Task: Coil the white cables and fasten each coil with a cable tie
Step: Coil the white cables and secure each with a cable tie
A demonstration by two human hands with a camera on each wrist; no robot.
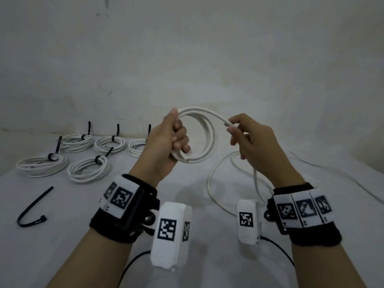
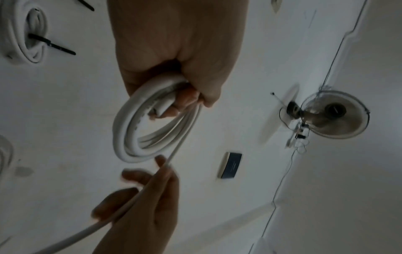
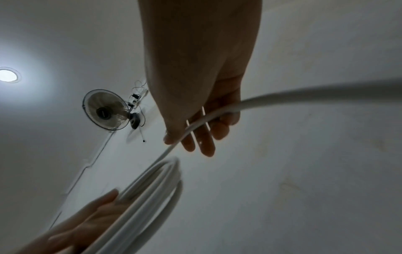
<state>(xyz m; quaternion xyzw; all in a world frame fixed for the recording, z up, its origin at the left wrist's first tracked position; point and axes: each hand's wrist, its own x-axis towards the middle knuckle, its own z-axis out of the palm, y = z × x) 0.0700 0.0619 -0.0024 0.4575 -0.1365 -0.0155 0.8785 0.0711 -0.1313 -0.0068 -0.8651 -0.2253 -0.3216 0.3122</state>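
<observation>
Coil (image 1: 197, 136) up in the air over the middle of the table (image 1: 62, 235), several white loops gathered in the left hand (image 1: 166, 146), whose fingers are curled tight round the near side of the bundle, thumb on top. Right hand (image 1: 251, 142) sits just to the right of it, thumb and fingers pinching the cable's running length where it leaves the top of the coil. From that pinch the cable's loose tail (image 1: 216, 183) drops to the table under the right wrist and wanders in wide slack curves toward the right edge.

Far left, five finished coils (image 1: 89, 169) lie in two rows near the wall (image 1: 187, 59), each cinched with a black tie whose tail sticks up; the rightmost one is partly hidden behind the left hand. One spare tie (image 1: 33, 208) lies bent on the near left of the table, well apart from the coils and close to the left edge.

Open tabletop between the two forearms and out ahead of the hands toward the wall. Wrist views look up: a fan (image 3: 106, 111) on the ceiling and a round lamp (image 3: 7, 75).
</observation>
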